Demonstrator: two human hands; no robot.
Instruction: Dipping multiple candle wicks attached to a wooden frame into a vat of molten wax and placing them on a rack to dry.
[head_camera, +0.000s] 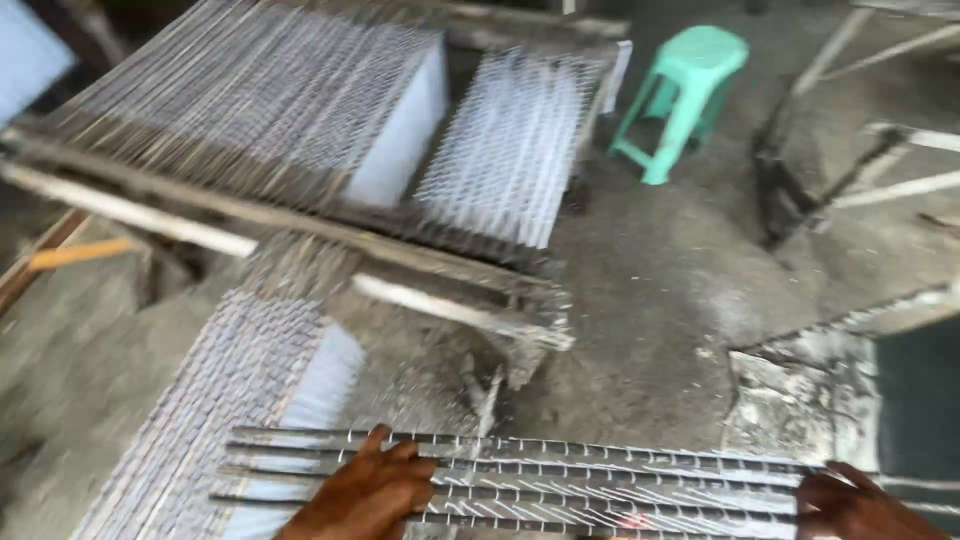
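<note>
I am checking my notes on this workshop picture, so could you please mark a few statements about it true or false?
1. Both hands grip the same bundle of long metal strips. True: the left hand holds the bundle of metal strips near one end, the right hand near the other.
2. The plastic stool is red. False: the stool is green.
3. The stool stands on the grey floor, apart from the hands. True: it is on the floor, far off at the top of the view.
4. The bundle stands upright. False: it lies level across the bottom of the view.
5. The stacks of white mesh sheets lie beyond the hands. True: the stacks of mesh sheets lie on the wooden frame.
</note>
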